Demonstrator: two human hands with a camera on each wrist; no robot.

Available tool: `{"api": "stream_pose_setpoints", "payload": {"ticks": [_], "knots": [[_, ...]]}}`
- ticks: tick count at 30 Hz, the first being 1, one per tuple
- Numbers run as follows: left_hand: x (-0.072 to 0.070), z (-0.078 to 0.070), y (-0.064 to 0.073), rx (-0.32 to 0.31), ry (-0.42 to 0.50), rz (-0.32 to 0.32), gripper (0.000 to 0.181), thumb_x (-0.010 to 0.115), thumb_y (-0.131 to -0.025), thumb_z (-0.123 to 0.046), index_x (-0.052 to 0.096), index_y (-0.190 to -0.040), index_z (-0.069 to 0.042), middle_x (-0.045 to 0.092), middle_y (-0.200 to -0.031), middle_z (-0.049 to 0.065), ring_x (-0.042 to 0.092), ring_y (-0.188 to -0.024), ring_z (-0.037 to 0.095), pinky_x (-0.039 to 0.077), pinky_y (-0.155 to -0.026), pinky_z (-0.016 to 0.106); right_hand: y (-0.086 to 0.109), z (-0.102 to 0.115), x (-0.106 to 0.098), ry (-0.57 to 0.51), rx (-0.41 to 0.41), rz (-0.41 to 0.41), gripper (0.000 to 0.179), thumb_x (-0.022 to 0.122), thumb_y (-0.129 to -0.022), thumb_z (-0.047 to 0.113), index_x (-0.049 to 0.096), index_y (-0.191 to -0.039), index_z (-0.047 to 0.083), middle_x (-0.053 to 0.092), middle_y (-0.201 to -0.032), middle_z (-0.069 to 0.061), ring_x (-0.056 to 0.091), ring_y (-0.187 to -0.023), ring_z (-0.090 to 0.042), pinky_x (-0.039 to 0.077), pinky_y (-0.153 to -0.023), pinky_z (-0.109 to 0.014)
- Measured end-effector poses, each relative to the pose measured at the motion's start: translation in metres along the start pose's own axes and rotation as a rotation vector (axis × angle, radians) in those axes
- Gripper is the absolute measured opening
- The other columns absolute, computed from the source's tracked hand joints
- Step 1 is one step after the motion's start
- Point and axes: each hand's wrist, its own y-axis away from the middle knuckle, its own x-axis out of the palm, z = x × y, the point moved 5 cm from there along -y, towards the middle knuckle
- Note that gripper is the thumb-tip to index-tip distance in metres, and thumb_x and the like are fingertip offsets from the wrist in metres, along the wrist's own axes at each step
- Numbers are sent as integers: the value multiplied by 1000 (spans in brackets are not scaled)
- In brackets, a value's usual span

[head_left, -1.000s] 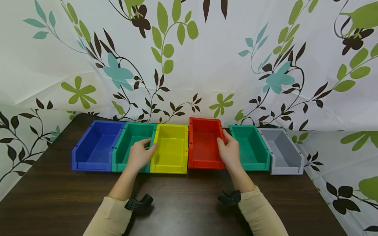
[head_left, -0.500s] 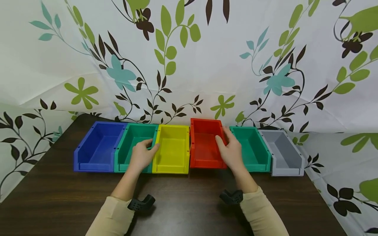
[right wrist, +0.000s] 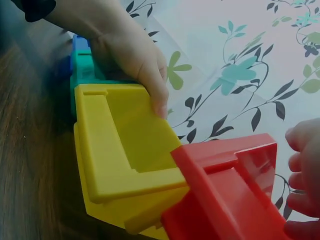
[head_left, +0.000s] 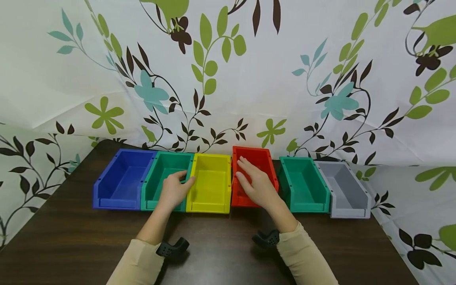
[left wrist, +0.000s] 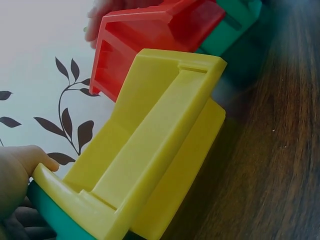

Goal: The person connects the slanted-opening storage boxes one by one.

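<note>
In the head view my left hand (head_left: 174,190) pinches the adjoining walls of the left green storage bin (head_left: 147,198) and the yellow storage bin (head_left: 209,186). Its thumb (left wrist: 42,157) lies over the yellow rim in the left wrist view, while the fingers are on the green side. My right hand (head_left: 259,186) is over the red storage bin (head_left: 254,156) with its fingers extended, holding nothing. From the right wrist the fingers (right wrist: 300,175) appear beside the red bin's opening; whether they touch it I cannot tell. The red bin sits right of the yellow one, slightly further back.
A blue bin (head_left: 126,180) ends the row at left. Right of the red bin stand another green bin (head_left: 306,182) and a grey bin (head_left: 347,190). They rest on a dark wooden table (head_left: 213,249) against a leaf-patterned cloth (head_left: 278,87).
My right hand has left the red bin's right wall and moved left over that bin. The left hand keeps its hold. The head view has shifted slightly.
</note>
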Motion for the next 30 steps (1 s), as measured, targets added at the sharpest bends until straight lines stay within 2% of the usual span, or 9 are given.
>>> {"api": "stream_pose_setpoints", "payload": {"ticks": [6, 17, 30], "knots": [[0, -3, 0, 14, -2, -2, 56, 58, -92, -30, 49, -134, 6, 55, -130, 26, 52, -122, 38, 46, -97, 52, 0, -5, 7, -32, -8, 67, 48, 50, -97, 33, 46, -141, 13, 43, -147, -3, 41, -136, -18, 40, -104, -42], [1, -3, -1, -4, -26, 0, 56, 57, -93, -29, 47, -135, 6, 54, -132, 26, 51, -124, 38, 45, -99, 52, -3, -3, 10, -38, -12, 110, 50, 48, -98, 32, 43, -143, 11, 42, -148, -3, 38, -138, -17, 38, -106, -41], [0, -4, -1, -15, -30, 9, 56, 56, -93, -30, 46, -136, 5, 52, -134, 25, 49, -126, 38, 44, -100, 52, -3, -6, 14, -43, -19, 130, 49, 48, -99, 30, 42, -143, 8, 43, -147, -8, 42, -136, -20, 39, -105, -42]]}}
